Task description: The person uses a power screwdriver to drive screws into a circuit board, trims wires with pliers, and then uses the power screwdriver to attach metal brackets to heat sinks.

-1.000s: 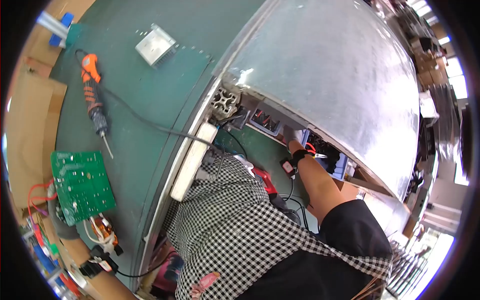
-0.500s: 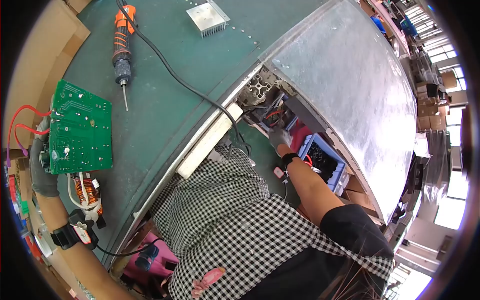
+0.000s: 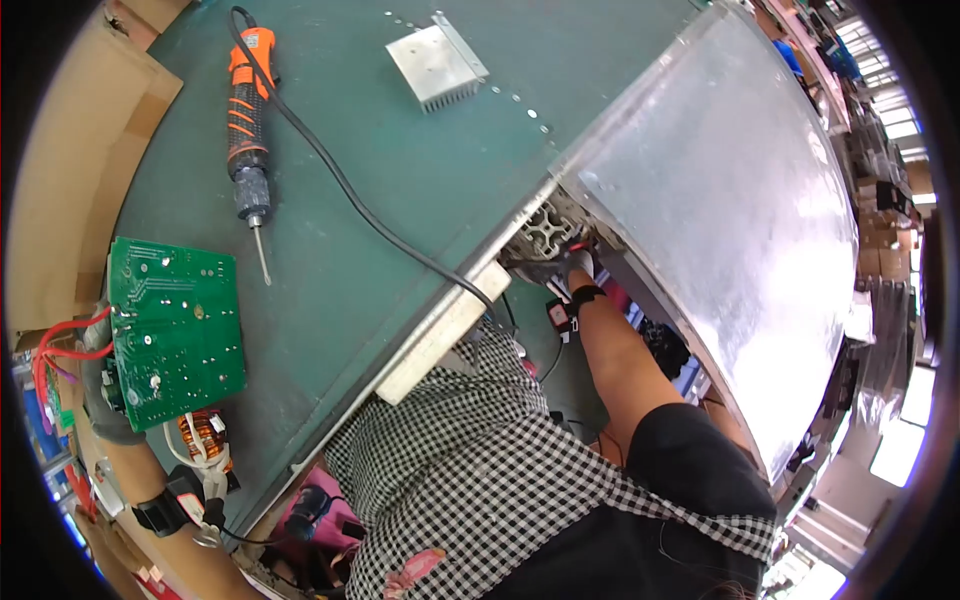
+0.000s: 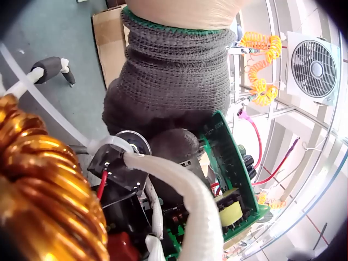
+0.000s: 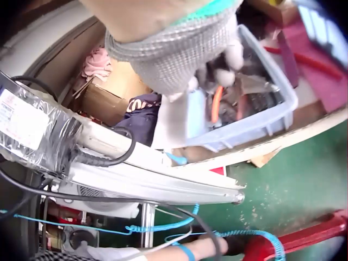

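My left hand (image 3: pixel 98 390), in a dark grey glove, grips a green circuit board (image 3: pixel 180 335) by its left edge, tilted up over the bench. Red wires (image 3: pixel 75 345) stick out at that edge. Below the board hangs a copper-wound coil (image 4: pixel 49 185) with white leads, large in the left wrist view. My right hand (image 5: pixel 182 62), in a light grey glove, reaches under the metal-topped bench into a pale blue bin (image 5: pixel 244 130). Its fingers are bent beside an orange strip-like thing (image 5: pixel 216 106) among dark pieces; I cannot tell whether they hold anything.
An orange and black electric screwdriver (image 3: pixel 248 130) lies on the green bench mat, its cord (image 3: pixel 350 195) running over the front edge. A finned heat sink (image 3: pixel 435 65) sits farther back. Black parts (image 3: pixel 665 345) fill another bin under the metal top (image 3: pixel 720 200).
My right hand has moved along the under-bench shelf towards the aluminium profile, away from the bin of black parts. The left hand still holds the board; the head view has shifted.
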`<action>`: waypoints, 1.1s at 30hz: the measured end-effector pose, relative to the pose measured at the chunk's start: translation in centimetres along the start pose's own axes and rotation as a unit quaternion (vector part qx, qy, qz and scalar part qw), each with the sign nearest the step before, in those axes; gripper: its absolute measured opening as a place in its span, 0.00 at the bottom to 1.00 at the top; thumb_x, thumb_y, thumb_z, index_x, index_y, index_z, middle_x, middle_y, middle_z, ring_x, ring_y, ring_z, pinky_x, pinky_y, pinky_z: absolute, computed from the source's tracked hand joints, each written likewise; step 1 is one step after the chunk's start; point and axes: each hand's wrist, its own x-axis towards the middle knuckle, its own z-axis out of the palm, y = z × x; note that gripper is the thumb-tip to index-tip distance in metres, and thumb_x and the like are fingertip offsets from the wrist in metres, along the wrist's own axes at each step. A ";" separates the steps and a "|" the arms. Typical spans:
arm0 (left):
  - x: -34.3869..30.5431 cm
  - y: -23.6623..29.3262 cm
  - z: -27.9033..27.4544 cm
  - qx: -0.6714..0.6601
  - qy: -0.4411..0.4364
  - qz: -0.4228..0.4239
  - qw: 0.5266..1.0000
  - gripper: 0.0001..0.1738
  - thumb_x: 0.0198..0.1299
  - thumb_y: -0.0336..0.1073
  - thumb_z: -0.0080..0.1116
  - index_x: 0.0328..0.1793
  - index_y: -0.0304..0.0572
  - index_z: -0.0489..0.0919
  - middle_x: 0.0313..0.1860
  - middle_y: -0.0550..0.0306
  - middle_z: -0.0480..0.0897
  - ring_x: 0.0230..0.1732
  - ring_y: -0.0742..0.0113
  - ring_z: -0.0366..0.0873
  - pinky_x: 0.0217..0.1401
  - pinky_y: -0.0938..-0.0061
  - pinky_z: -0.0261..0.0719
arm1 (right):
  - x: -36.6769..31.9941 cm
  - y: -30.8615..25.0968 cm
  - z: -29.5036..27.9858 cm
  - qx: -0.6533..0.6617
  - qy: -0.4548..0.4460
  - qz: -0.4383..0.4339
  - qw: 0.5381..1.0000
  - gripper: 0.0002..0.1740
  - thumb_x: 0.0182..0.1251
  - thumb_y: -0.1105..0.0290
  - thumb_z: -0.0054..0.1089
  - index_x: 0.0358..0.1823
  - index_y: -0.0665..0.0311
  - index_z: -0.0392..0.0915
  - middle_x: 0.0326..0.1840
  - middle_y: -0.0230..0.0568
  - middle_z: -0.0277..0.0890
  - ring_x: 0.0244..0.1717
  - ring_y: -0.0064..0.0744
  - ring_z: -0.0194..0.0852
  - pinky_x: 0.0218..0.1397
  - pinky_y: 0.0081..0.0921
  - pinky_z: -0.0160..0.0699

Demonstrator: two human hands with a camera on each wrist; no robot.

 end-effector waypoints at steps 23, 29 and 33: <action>1.4 -0.6 -2.1 0.157 -0.069 0.062 0.983 0.25 0.72 0.41 0.45 0.71 0.37 0.70 0.67 0.49 0.74 0.66 0.63 0.72 0.69 0.67 0.70 | -20.8 9.4 -12.0 0.293 -0.191 -0.299 0.888 0.16 0.65 0.65 0.51 0.18 0.61 0.73 0.16 0.36 0.68 0.15 0.24 0.63 0.20 0.22 0.63; 0.6 3.1 4.4 0.347 0.031 0.145 0.926 0.29 0.69 0.46 0.52 0.69 0.34 0.71 0.60 0.52 0.78 0.60 0.64 0.76 0.63 0.73 0.72 | -36.6 0.3 -19.5 0.330 -0.347 -0.392 0.785 0.10 0.43 0.68 0.63 0.23 0.69 0.76 0.18 0.34 0.71 0.17 0.24 0.68 0.21 0.23 0.62; -2.7 7.3 12.4 0.342 0.024 0.243 0.907 0.33 0.64 0.42 0.59 0.72 0.32 0.67 0.63 0.44 0.75 0.64 0.60 0.73 0.66 0.69 0.70 | -43.7 -10.0 -23.2 0.322 -0.271 -0.627 0.656 0.16 0.45 0.64 0.70 0.27 0.70 0.79 0.22 0.38 0.75 0.23 0.30 0.72 0.27 0.27 0.68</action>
